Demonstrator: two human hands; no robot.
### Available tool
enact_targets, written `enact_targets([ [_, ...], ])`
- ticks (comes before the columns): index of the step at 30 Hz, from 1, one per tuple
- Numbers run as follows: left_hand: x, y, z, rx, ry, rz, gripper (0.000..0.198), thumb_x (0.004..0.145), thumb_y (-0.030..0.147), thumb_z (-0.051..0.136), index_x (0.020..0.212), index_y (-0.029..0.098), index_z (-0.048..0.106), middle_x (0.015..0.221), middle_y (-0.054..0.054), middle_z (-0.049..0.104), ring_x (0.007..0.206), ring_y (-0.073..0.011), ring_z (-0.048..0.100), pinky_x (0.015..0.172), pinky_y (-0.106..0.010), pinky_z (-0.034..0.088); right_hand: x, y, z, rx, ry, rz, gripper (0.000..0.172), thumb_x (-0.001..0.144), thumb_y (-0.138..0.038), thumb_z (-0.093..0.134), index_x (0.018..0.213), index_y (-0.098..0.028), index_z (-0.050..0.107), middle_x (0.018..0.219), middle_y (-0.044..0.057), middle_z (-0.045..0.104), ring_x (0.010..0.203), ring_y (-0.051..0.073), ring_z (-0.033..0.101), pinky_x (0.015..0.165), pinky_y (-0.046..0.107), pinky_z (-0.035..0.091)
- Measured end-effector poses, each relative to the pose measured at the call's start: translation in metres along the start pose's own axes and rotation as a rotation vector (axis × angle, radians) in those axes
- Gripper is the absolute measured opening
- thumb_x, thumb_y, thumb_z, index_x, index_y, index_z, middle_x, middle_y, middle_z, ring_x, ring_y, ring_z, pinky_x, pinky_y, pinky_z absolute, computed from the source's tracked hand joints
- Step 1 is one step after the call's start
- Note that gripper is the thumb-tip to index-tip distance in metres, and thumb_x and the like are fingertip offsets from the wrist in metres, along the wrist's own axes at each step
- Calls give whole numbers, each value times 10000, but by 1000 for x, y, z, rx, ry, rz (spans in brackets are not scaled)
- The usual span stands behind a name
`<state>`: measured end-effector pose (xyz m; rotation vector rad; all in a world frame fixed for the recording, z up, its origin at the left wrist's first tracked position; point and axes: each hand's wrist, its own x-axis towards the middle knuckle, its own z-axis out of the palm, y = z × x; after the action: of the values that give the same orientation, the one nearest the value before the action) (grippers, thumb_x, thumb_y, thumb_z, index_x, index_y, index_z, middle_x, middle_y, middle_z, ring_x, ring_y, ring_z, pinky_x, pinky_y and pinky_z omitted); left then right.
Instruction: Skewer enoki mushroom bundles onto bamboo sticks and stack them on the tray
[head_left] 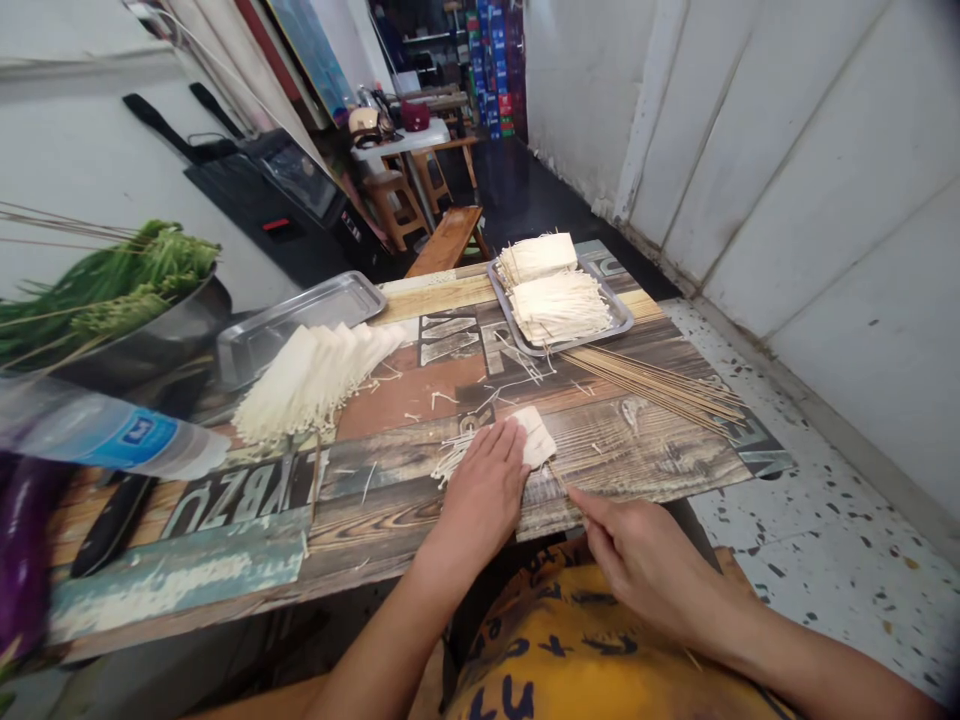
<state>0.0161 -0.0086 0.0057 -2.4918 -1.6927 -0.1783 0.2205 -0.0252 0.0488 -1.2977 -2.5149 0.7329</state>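
Where the enoki bundle (537, 438) lies at the near side of the table (375, 530), our left hand (491, 462) rests flat over it, seemingly steadying it; our right hand (639, 548) pinches a skewer (559, 479) (spare skewers (660, 391) lie beyond, handily).

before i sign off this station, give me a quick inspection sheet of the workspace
surface: wood-patterned tabletop with printed letters
job's things: mushroom bundle under the left hand; fanned mushrooms; loaded tray; loose skewers
clutter: stalk scraps, bottle, black handle, eggplant, bowl of greens
hands: left hand flat on the bundle; right hand pinching a thin stick by the bundle's edge
cables: nothing seen on the tabletop
surroundings: pale wall, speckled floor, wooden bench
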Motion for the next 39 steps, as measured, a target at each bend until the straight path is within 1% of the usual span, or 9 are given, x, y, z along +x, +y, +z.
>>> enact_targets([
  [3,0,0,1,-10,13,3,439,971,232,356,1341,37,488,1404,-156,507,1308,-261,467,1112,-433,352,4,-3,-2,30,-18,14,413,883,-185,296,1076,-109,652,662,80,673,545,176,587,540,289,345],
  [10,1,-2,1,-15,24,13,438,969,239,367,1331,28,496,1391,-160,520,1298,-270,479,1114,-442,348,2,1,10,-89,-76,19,520,848,-150,321,1314,-28,518,678,113,683,575,227,619,547,316,354],
  [17,1,-2,4,-18,28,0,432,974,248,361,1332,45,492,1400,-154,513,1306,-257,471,1119,-429,340,4,4,11,-120,-90,13,499,864,-150,334,1311,-50,532,687,108,691,598,223,637,560,306,377],
  [21,0,-1,5,-18,51,-4,421,979,247,342,1321,61,502,1395,-141,522,1305,-240,475,1119,-420,344,6,6,14,-145,-86,-3,513,868,-143,356,1354,-52,492,694,102,700,591,215,644,557,296,385],
  [29,0,0,4,-27,36,-34,418,977,251,346,1322,73,500,1395,-154,519,1310,-249,469,1114,-452,353,24,2,20,-330,-162,47,594,822,-94,431,1413,-38,411,768,137,724,646,245,679,540,293,398],
  [32,2,1,3,-17,43,-34,413,971,257,365,1304,65,514,1369,-161,543,1291,-258,490,1102,-451,371,35,-4,17,-327,-174,93,579,825,-91,429,1401,-36,423,801,168,724,672,268,683,554,307,417],
  [35,4,2,4,-7,90,-25,391,960,258,388,1271,74,538,1327,-165,580,1260,-269,521,1078,-461,398,42,-6,13,-266,-135,110,545,827,-81,421,1369,-23,452,833,200,719,717,292,686,591,326,430],
  [37,4,1,5,-2,126,-13,372,950,246,402,1248,80,549,1297,-168,601,1236,-271,542,1060,-467,417,42,-3,10,-217,-89,106,506,829,-87,428,1328,-37,494,838,188,723,725,284,687,607,321,429],
  [39,3,-2,6,-4,159,8,358,947,246,405,1231,86,555,1271,-169,618,1207,-268,565,1044,-475,434,37,1,8,-159,-36,94,416,841,-106,430,1233,-94,571,848,141,730,740,249,689,622,293,427],
])
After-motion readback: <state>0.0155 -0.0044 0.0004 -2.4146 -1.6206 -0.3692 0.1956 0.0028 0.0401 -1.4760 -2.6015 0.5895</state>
